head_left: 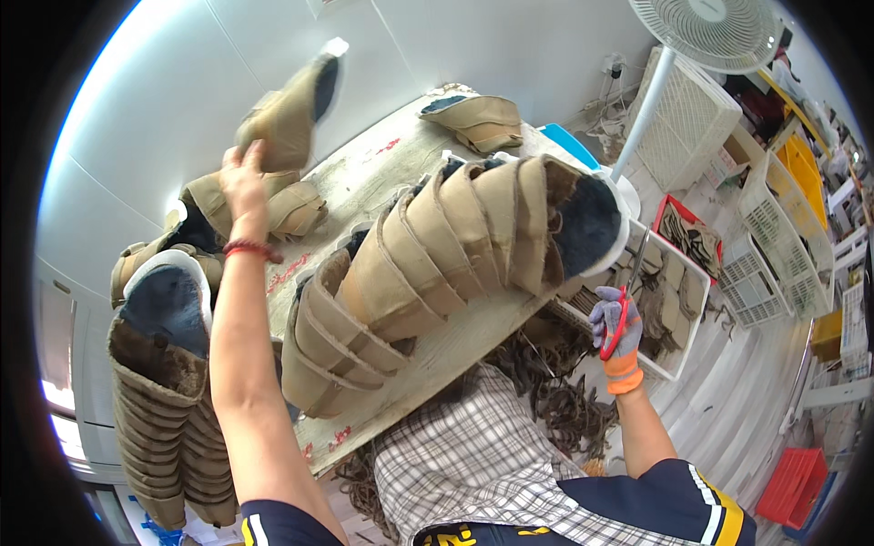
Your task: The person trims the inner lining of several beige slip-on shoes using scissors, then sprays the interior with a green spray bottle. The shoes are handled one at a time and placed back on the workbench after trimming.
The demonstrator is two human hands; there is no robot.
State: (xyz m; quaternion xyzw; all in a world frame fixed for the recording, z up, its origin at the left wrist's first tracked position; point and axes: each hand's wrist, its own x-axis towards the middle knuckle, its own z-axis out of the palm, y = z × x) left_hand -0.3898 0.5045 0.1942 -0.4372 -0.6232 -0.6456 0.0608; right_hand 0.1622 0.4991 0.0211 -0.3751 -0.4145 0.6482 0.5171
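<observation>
Raised at the left, my bare left hand (244, 187) has its fingers closed on the lower end of a tan slipper (289, 114) with a dark lining, blurred by motion. Low on the right, my right hand (617, 318), in a grey glove with an orange cuff, is wrapped round red-handled scissors (623, 323), blades pointing up. A long row of nested tan slippers (455, 237) lies across the worktable (364, 164) between my hands. Beneath my left hand is a loose group of slippers (296, 207), and another slipper (478, 123) rests at the table's far end.
Stacked slippers (168, 409) stand left of my left forearm. Brown trimmings (569, 405) hang and lie by the table's near edge. A white crate (678, 364) of brown pieces, a red bin (701, 241) and a standing fan (660, 91) are to the right. A wall borders the far side.
</observation>
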